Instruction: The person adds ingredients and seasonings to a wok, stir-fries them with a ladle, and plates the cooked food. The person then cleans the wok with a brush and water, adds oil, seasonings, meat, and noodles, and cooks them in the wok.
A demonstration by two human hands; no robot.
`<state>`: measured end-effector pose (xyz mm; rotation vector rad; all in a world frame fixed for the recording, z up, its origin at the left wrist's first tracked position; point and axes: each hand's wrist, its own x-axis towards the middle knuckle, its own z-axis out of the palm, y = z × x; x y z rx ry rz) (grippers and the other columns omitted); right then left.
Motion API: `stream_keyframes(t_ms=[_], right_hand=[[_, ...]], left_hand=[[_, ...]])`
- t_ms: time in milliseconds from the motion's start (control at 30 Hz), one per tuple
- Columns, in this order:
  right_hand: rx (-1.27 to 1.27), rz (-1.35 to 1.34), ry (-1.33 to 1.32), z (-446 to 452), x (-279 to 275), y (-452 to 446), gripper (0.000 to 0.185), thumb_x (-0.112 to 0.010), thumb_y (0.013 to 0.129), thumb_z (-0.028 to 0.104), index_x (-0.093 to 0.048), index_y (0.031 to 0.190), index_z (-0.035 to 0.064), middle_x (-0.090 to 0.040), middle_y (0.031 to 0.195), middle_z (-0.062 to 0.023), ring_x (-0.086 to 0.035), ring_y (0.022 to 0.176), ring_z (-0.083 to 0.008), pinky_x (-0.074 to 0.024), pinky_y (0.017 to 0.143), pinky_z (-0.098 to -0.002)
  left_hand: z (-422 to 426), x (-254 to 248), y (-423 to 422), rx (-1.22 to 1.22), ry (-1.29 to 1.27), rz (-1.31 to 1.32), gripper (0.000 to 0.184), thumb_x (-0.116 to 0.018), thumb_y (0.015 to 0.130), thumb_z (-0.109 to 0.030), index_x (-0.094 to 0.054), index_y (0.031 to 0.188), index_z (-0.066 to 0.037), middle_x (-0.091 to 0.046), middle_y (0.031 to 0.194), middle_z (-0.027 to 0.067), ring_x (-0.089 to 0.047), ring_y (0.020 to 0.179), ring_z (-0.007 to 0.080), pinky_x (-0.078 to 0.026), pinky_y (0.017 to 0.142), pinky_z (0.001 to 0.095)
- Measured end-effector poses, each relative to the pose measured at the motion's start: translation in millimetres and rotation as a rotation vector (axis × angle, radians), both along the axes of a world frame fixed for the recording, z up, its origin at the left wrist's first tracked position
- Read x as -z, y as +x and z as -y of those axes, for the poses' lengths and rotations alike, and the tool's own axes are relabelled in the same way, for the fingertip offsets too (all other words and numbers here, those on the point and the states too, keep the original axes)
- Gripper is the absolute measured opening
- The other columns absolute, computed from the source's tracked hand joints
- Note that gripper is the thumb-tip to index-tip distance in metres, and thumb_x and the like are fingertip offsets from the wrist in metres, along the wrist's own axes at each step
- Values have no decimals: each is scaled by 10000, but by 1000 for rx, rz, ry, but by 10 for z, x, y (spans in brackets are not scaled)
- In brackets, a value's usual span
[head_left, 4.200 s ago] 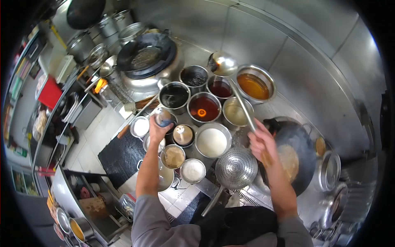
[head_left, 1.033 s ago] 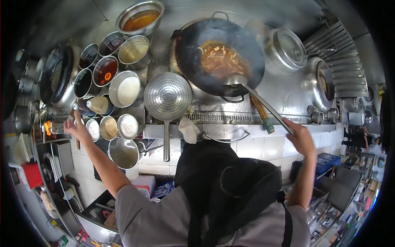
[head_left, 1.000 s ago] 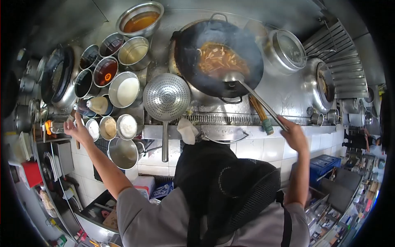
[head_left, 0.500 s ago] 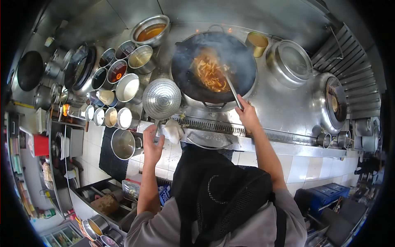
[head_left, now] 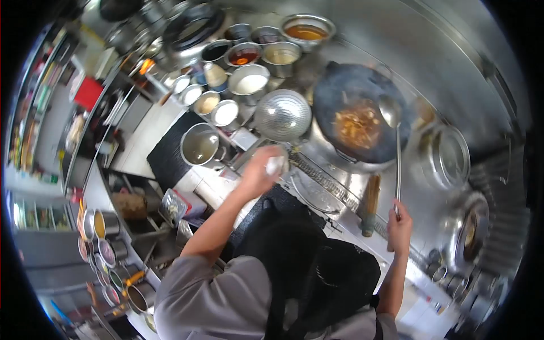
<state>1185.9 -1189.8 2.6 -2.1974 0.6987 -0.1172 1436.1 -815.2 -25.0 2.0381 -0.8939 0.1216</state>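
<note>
My right hand (head_left: pixel 399 224) is wrapped round the long handle of a metal ladle (head_left: pixel 398 147), whose bowl is over the right side of the wok. In the dark wok (head_left: pixel 328 99) lies steaming reddish-brown food (head_left: pixel 357 126), its pieces too blurred to name. My left hand (head_left: pixel 260 173) is closed on a crumpled white cloth (head_left: pixel 276 165) in front of the stove edge. Just beyond it, a perforated strainer (head_left: pixel 282 115) lies to the left of the wok.
Left of the strainer stand several metal pots of sauces and seasonings, including a pot of white contents (head_left: pixel 248 84). A steel bowl of amber liquid (head_left: pixel 307 33) is at the back. A brown stick-like bundle (head_left: pixel 371 204) lies near the stove's front; a large pot (head_left: pixel 199 144) stands lower left.
My left hand has left the strainer's handle and taken up the white cloth. The ladle has come out of the food towards the wok's right side. The view has turned.
</note>
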Motion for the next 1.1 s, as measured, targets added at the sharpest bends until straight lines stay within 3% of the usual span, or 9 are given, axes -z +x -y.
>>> stream_keyframes(t_ms=[133, 200, 267, 300, 433, 533, 733, 933, 1100], right_hand=[[-272, 326, 665, -816, -1151, 659, 277, -514, 1012, 236, -606, 1141, 9, -606, 782, -64, -578, 601, -111, -459, 525, -249], [-356, 505, 751, -1406, -1728, 1098, 542, -518, 981, 495, -565, 1162, -14, -587, 720, -105, -559, 520, -148, -409, 436, -242], [-530, 497, 797, -1569, -1852, 1593, 484, -460, 1022, 403, -543, 1236, -23, -646, 924, -156, -606, 605, -162, -460, 488, -250], [-643, 507, 760, -1653, -1841, 1824, 439, -467, 1032, 329, -529, 1290, -21, -656, 978, -161, -619, 635, -156, -477, 514, -249], [-777, 446, 601, -2061, -1504, 2401, 464, -575, 977, 92, -472, 1427, 42, -670, 987, -75, -611, 702, -77, -486, 626, -205], [-728, 82, 609, -2318, -765, 2975, 401, -598, 982, 160, -547, 1359, 34, -661, 899, -55, -595, 658, -65, -474, 563, -211], [-632, -19, 717, -3583, 470, 4446, 600, -663, 936, 195, -410, 1447, 7, -654, 858, -96, -606, 569, -109, -493, 470, -245], [-374, 136, 909, -4854, 1109, 5811, 669, -703, 920, 209, -372, 1447, -38, -602, 799, -36, -538, 550, -90, -470, 474, -272], [-471, 188, 346, -5118, 962, 6127, 357, -600, 971, 237, -620, 1231, -6, -673, 867, -108, -644, 632, -185, -526, 599, -342]], left_hand=[[1161, -852, -19, 361, -281, 138, 792, -800, 736, -132, -406, 1419, -55, -374, 1489, 224, -219, 1476, 386, -207, 1190, 493], [1549, -1124, 47, 336, -560, 174, 621, -786, 763, -154, -489, 1299, -47, -504, 1356, 170, -444, 1333, 336, -357, 1096, 450], [1638, -987, 452, 352, -821, -621, 413, -748, 813, -167, -534, 1144, -43, -589, 1125, 87, -572, 1026, 202, -471, 871, 344], [1417, -1174, 569, 242, -1018, -84, 211, -702, 859, -148, -558, 978, -51, -584, 898, 0, -507, 784, 97, -436, 665, 261], [-75, -1494, 602, -377, -1088, -444, 229, -692, 928, -273, -630, 921, -53, -583, 790, -30, -520, 695, 77, -444, 652, 269], [-1398, -1105, 596, -441, -1443, -528, 284, -611, 986, -294, -474, 800, -130, -386, 674, -48, -372, 623, 95, -293, 582, 290], [-3316, -477, 259, -747, -1738, -592, 466, -562, 976, -499, -386, 683, -182, -312, 606, -56, -347, 593, 96, -345, 639, 272], [-4129, -138, 449, -694, -1737, -431, 452, -494, 1018, -459, -376, 713, -146, -337, 637, -24, -393, 643, 125, -389, 715, 287], [-4363, 67, 1257, -793, -1819, -298, 454, -543, 1000, -447, -367, 715, -140, -327, 640, -17, -351, 643, 124, -365, 693, 293]])
